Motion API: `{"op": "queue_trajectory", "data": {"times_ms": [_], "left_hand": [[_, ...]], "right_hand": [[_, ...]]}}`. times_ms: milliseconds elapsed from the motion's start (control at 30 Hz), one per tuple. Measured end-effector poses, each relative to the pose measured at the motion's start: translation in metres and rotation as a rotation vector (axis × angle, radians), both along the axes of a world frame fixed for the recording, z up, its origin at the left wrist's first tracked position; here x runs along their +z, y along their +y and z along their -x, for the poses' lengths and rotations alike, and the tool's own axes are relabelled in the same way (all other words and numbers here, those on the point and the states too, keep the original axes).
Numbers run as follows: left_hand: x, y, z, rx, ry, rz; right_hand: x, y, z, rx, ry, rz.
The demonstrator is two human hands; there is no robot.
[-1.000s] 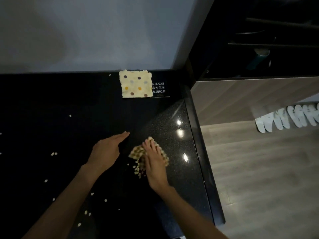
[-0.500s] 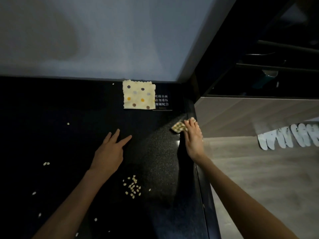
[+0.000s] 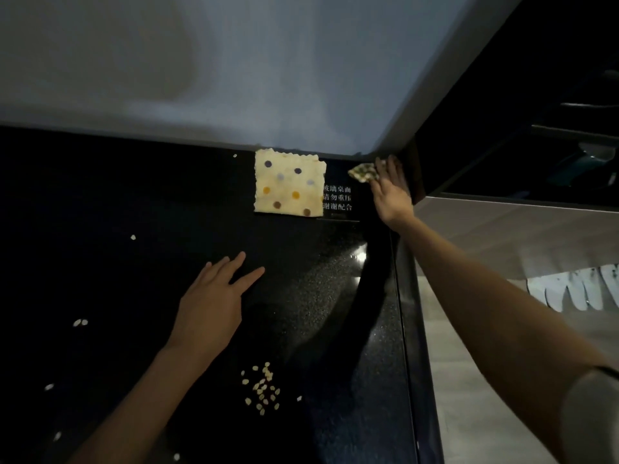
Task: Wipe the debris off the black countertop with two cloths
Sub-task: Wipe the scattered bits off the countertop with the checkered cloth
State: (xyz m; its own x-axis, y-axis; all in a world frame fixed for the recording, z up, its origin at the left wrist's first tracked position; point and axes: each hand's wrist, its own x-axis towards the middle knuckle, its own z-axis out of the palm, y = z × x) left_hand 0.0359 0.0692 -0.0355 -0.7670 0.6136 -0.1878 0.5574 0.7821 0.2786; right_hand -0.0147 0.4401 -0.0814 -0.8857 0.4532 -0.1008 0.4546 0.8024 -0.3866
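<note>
Debris (image 3: 263, 388) lies in a small heap of pale bits on the black countertop (image 3: 134, 195) beside the left forearm, with stray bits (image 3: 80, 322) scattered to the left. The left hand (image 3: 214, 306) is spread flat and holds nothing. The right hand (image 3: 392, 192) presses straight fingers on a checked cloth (image 3: 363, 172) in the far right corner, near the polka-dot cloth (image 3: 288, 187) lying flat against the wall.
</note>
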Motion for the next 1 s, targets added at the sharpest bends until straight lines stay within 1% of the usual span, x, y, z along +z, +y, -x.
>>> {"op": "queue_trajectory", "data": {"times_ms": [100, 233, 300, 433, 500, 600, 633, 667, 700, 733, 767, 800, 833, 900, 967, 1000], "left_hand": [[0.006, 0.001, 0.000, -0.005, -0.019, 0.021], [0.016, -0.003, -0.004, 0.033, -0.020, 0.005], [0.020, -0.011, -0.010, 0.051, -0.025, -0.002], [0.027, -0.039, -0.029, 0.057, -0.044, -0.012], [0.031, -0.054, -0.041, 0.040, -0.047, -0.012], [0.036, -0.075, -0.053, 0.018, -0.068, -0.022], [0.037, -0.081, -0.056, 0.010, -0.075, -0.017], [0.038, -0.085, -0.058, 0.002, -0.077, -0.008], [0.038, -0.089, -0.060, -0.008, -0.079, 0.004], [0.039, -0.091, -0.061, -0.021, -0.081, 0.018], [0.039, -0.092, -0.061, -0.033, -0.085, 0.031], [0.038, -0.092, -0.062, -0.041, -0.090, 0.043], [0.037, -0.092, -0.063, -0.041, -0.096, 0.054], [0.035, -0.090, -0.064, -0.032, -0.104, 0.066], [0.032, -0.087, -0.066, -0.038, -0.106, 0.082], [0.031, -0.086, -0.067, -0.041, -0.112, 0.097]], "right_hand": [[0.002, -0.010, -0.026, 0.050, -0.010, 0.005], [0.004, -0.049, -0.103, 0.096, 0.019, 0.041], [0.003, -0.078, -0.137, 0.109, 0.003, 0.046], [0.001, -0.158, -0.188, 0.091, -0.018, 0.036], [0.005, -0.211, -0.211, 0.108, 0.021, 0.105], [0.010, -0.283, -0.237, 0.222, 0.046, 0.187], [0.013, -0.296, -0.240, 0.230, 0.066, 0.258], [0.022, -0.303, -0.240, 0.199, 0.089, 0.378], [0.032, -0.303, -0.239, 0.116, 0.125, 0.516], [0.047, -0.300, -0.239, 0.001, 0.171, 0.639], [0.060, -0.292, -0.242, -0.119, 0.223, 0.702], [0.076, -0.282, -0.246, -0.215, 0.267, 0.711], [0.088, -0.271, -0.253, -0.268, 0.307, 0.679], [0.107, -0.248, -0.274, -0.281, 0.357, 0.546], [0.110, -0.226, -0.303, -0.275, 0.347, 0.442], [0.104, -0.218, -0.319, -0.288, 0.329, 0.425]]}}
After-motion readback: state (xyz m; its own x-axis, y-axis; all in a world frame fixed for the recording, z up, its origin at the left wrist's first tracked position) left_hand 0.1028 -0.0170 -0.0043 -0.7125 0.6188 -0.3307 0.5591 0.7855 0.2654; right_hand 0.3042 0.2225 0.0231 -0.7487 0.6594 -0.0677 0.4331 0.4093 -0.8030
